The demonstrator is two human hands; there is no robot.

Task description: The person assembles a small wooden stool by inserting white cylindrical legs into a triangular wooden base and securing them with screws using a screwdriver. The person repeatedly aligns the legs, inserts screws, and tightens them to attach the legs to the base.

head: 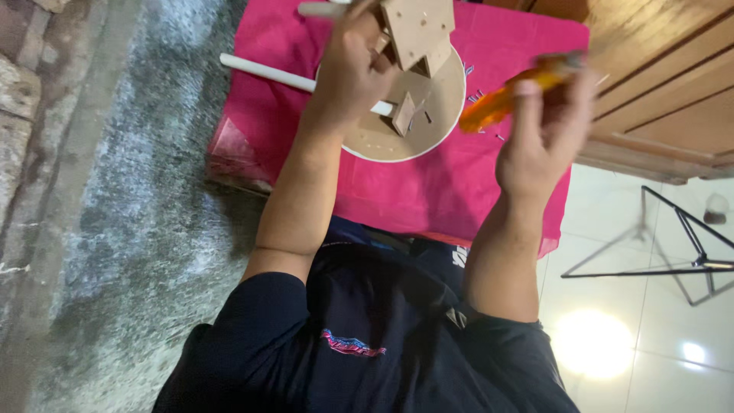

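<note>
Dark shirt (359,344), pink cloth (428,183), round board (428,115), tripod (680,245)

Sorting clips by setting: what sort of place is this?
Probably a room in a home used for craft work: a pink cloth spread as a work surface, glossy white floor tiles, a wooden door, and a grey rug.

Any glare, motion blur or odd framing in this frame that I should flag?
Head view: bright lamp glare on the tiled floor at lower right; the orange tool in the right hand is motion-blurred; the left hand and brown board assembly are sharper but cut by the top edge; the camera looks down over the person's own torso.
</note>
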